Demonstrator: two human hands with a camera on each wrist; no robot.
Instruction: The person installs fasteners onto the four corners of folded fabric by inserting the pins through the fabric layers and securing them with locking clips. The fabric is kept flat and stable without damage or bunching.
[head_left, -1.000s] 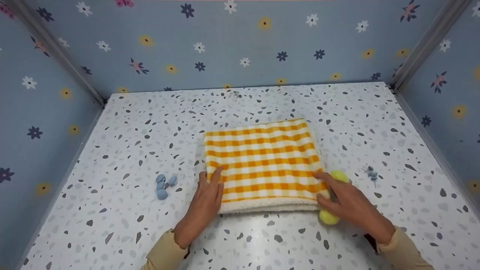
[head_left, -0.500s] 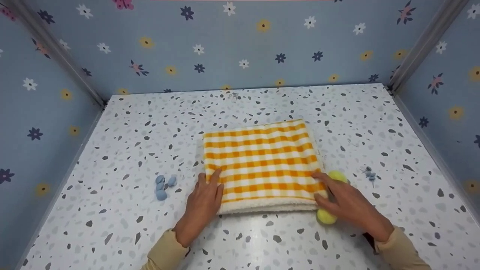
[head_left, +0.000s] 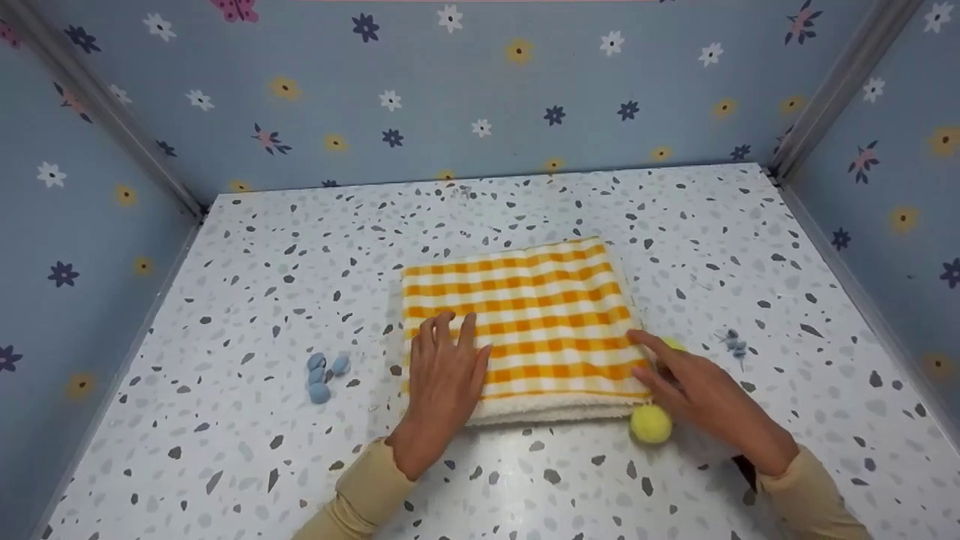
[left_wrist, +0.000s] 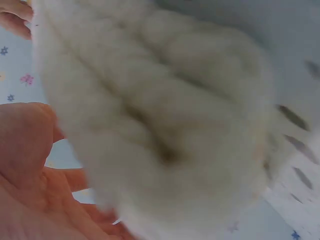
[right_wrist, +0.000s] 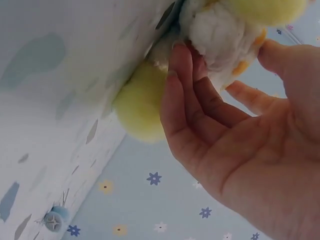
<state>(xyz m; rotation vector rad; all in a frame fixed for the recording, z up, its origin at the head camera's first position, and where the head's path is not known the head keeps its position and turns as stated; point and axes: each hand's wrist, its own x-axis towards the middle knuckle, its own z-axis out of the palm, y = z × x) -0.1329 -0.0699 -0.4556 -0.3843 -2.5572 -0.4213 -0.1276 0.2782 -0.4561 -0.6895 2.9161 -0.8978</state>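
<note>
A folded orange-and-white checked blanket (head_left: pixel 525 322) with white fleece lining lies on the speckled table, its fleece edge (left_wrist: pixel 165 110) facing the person. My left hand (head_left: pixel 446 375) rests flat on the blanket's near left part, fingers extended over the checks. At the right edge my right hand (head_left: pixel 701 386) grips the side of the blanket, thumb and index finger on the checked top. In the right wrist view, its other fingers (right_wrist: pixel 192 110) curl against the white fleece. Two yellow pompoms show at that side, one near pompom (head_left: pixel 651 424) and one partly hidden behind the hand.
A cluster of small blue pieces (head_left: pixel 321 377) lies left of the blanket. Another small blue-grey cluster (head_left: pixel 734 343) lies right of the right hand. Blue flower-patterned panels (head_left: pixel 480 90) stand at the back and both sides of the table.
My left hand has moved from the blanket's left edge rightward and up onto its checked top. My right hand has shifted slightly, covering more of the far yellow pompom. The blanket stays folded.
</note>
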